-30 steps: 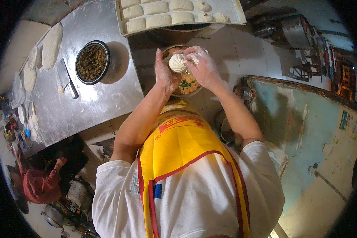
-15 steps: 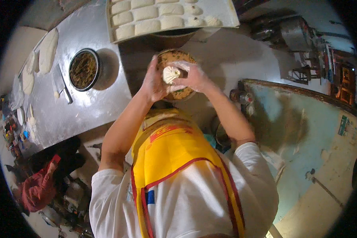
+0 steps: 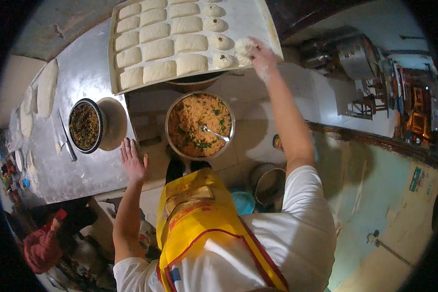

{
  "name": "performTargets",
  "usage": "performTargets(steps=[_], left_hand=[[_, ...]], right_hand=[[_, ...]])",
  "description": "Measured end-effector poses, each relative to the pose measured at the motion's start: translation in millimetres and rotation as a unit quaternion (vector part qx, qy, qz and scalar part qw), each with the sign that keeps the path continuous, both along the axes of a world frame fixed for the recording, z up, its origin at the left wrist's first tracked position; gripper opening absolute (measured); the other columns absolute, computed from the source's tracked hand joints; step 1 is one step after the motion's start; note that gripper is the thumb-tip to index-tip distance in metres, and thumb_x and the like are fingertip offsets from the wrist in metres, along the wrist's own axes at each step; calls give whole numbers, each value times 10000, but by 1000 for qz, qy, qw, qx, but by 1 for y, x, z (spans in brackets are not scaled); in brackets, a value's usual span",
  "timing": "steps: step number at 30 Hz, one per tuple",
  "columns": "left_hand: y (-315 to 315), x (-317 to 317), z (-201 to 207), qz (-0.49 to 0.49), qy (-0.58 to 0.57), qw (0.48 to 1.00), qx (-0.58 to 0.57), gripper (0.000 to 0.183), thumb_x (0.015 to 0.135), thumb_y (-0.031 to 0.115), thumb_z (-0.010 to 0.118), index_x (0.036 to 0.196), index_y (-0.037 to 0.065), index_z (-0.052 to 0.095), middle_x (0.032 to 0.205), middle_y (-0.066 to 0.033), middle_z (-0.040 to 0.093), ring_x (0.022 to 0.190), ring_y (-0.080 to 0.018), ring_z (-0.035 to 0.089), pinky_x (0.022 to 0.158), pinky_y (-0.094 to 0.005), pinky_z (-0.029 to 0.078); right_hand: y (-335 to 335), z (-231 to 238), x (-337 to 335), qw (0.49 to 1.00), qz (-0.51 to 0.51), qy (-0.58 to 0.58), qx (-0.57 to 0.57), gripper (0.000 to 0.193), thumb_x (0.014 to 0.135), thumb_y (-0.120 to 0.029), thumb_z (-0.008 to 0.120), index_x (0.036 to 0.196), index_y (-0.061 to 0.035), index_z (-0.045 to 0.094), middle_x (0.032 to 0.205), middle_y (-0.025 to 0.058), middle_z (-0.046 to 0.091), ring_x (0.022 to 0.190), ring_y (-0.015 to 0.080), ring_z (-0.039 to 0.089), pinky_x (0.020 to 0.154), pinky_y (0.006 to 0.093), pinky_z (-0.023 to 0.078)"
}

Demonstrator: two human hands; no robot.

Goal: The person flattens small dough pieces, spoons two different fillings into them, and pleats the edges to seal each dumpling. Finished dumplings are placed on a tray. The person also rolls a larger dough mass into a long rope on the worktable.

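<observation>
My right hand [image 3: 264, 57] reaches over the right part of a floured tray [image 3: 255, 22], its fingers closed round a white dough bun [image 3: 245, 47]. The bun is at the tray's surface, beside a column of small round buns with dark openings, such as this bun [image 3: 222, 60]. Left of these lie several oblong dough pieces [image 3: 159, 70] in columns. My left hand [image 3: 134, 160] is empty, its fingers stretched out by the metal table's near right edge. Between my arms stands a round metal bowl of orange-brown filling [image 3: 192, 119] with green bits and a spoon [image 3: 214, 132] in it.
On the metal table [image 3: 100, 170] are a bowl of dark filling [image 3: 86, 125], a cleaver [image 3: 67, 138] and long dough pieces [image 3: 47, 89]. A blue basin [image 3: 243, 202] and a bucket [image 3: 271, 185] stand low at my right. Another person in red [image 3: 43, 248] is at lower left.
Both hands held the pleated bun over the orange-brown filling. My right hand has carried it up and right to the tray; my left has let go and moved to the table edge.
</observation>
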State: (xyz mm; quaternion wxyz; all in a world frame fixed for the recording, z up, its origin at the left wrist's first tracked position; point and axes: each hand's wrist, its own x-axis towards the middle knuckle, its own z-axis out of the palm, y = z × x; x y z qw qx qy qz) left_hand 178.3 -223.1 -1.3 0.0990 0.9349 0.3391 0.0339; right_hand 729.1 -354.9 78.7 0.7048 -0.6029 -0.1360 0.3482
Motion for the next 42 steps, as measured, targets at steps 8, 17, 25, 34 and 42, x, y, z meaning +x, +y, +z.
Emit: performTargets(steps=[8, 17, 25, 34, 42], left_hand=[[-1, 6, -1, 29, 33, 999, 0, 800, 818, 299, 607, 1487, -1, 285, 1572, -203, 240, 1462, -378, 200, 1196, -499, 133], [0, 5, 9, 36, 16, 999, -35, 788, 815, 309, 647, 1474, 28, 318, 1550, -204, 282, 1442, -387, 238, 1184, -505, 169], [0, -8, 8, 61, -51, 993, -91, 734, 844, 244, 645, 1470, 37, 323, 1552, -179, 276, 1431, -397, 249, 1174, -493, 214], [154, -191, 20, 294, -318, 899, -64, 517, 871, 71, 545, 1377, 9, 459, 1413, -261, 443, 1338, -452, 384, 1134, -510, 286], [372, -268, -30, 210, -169, 963, -7, 372, 858, 83, 599, 1227, 38, 574, 1277, -199, 569, 1226, -409, 492, 1040, -465, 414]], right_hand=[[38, -29, 71, 930, 35, -281, -234, 482, 819, -232, 763, 1256, -71, 639, 951, 43, 635, 839, 143, 606, 740, 282, 505], [36, -79, 100, 780, 41, -377, -498, 563, 881, -458, 627, 1327, -116, 591, 1126, 163, 677, 1013, 286, 630, 923, 418, 461], [26, -13, 45, 917, -29, -303, -257, 488, 976, -277, 568, 1393, -30, 510, 1316, 94, 589, 1160, 184, 570, 973, 298, 448], [-115, -2, -183, 954, 61, -157, -247, 438, 967, -330, 588, 1227, 23, 571, 1118, 122, 635, 930, 213, 620, 805, 349, 510], [-119, -46, -354, 924, 272, 65, -262, 386, 936, -266, 620, 1181, 31, 586, 1013, 99, 658, 904, 177, 648, 808, 317, 547]])
